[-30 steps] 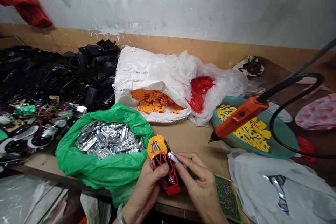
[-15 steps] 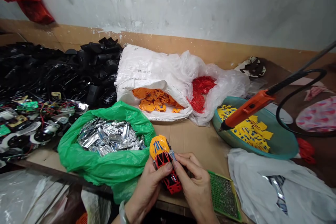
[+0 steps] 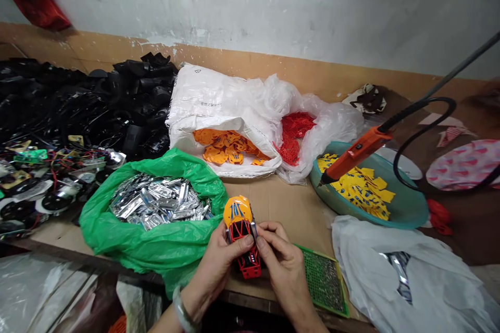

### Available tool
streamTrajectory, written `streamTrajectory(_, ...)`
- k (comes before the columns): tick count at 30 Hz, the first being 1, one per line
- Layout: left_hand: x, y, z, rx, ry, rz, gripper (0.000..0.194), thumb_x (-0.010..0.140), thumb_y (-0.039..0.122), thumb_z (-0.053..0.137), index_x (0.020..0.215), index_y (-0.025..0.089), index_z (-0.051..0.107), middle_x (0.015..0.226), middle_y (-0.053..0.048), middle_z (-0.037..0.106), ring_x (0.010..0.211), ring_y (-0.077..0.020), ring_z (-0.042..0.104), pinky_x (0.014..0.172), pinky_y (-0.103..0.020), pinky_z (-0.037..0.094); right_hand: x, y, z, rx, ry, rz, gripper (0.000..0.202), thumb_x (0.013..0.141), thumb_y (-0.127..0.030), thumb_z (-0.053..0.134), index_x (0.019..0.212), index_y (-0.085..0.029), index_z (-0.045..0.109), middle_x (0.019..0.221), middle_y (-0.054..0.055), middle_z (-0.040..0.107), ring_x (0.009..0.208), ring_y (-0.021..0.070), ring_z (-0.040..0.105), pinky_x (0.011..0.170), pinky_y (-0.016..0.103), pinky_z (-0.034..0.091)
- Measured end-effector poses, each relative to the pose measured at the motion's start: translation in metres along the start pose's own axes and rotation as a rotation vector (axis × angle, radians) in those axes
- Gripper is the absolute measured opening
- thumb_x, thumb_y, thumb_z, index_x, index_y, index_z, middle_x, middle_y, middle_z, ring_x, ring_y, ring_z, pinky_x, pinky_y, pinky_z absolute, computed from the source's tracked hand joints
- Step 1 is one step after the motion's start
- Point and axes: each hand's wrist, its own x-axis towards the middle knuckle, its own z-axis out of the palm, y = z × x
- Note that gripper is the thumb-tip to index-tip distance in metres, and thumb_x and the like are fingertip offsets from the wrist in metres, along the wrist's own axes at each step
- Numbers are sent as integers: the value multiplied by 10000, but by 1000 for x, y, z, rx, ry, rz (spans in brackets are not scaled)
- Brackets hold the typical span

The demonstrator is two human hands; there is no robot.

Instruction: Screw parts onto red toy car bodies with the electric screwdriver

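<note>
a: what has just changed?
b: the left hand (image 3: 213,265) has its grip closed around the toy car (image 3: 240,229), as before, with thumb on top. one second ago the silver strip (image 3: 254,230) was standing out at a slant; now it lies along the car's right side. the right hand (image 3: 283,265) has a tight grip, pinching the strip against the car.
a: what does it mean for the work?
b: i judge the strip is near its place; if it is fastened, i cannot tell. the car is held above the near edge of the counter (image 3: 273,197).
a: and the containers?
b: from left, green bag (image 3: 156,250) with silver pieces (image 3: 160,200), white sack (image 3: 211,93) with orange parts (image 3: 226,146), clear bag (image 3: 338,117) with red parts (image 3: 292,130), green tray (image 3: 311,266) with tiny metal pieces (image 3: 332,278), teal basin (image 3: 410,208) with yellow parts (image 3: 365,184).
</note>
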Motion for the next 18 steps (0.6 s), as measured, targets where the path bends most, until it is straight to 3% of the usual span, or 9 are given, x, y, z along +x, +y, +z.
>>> streamTrajectory(5, 8, 3, -6, 88, -43, -5, 442, 595, 279, 920, 976, 148, 739, 930, -81, 763, 839, -215, 663, 800, -311, 506, -1, 2, -3, 32, 4, 15, 210, 905, -261, 630, 1011, -252, 811, 1003, 79, 689, 921, 201, 700, 783, 270, 596)
streamTrajectory(12, 9, 6, -3, 191, -9, 90, 565, 585, 326, 923, 1077, 157, 704, 982, -102, 761, 911, -253, 667, 815, -319, 514, -3, 3, 0, 21, 40, -31, 232, 875, -203, 643, 1039, -261, 797, 1005, 77, 677, 922, 202, 693, 781, 267, 595)
streamTrajectory(18, 4, 11, 6, 248, 6, 81, 544, 617, 341, 896, 1067, 152, 654, 946, -79, 748, 859, -231, 671, 795, -320, 530, -5, 2, -11, 102, -66, 114, 242, 858, -268, 684, 1068, -227, 796, 977, 86, 682, 843, 194, 688, 700, 261, 597)
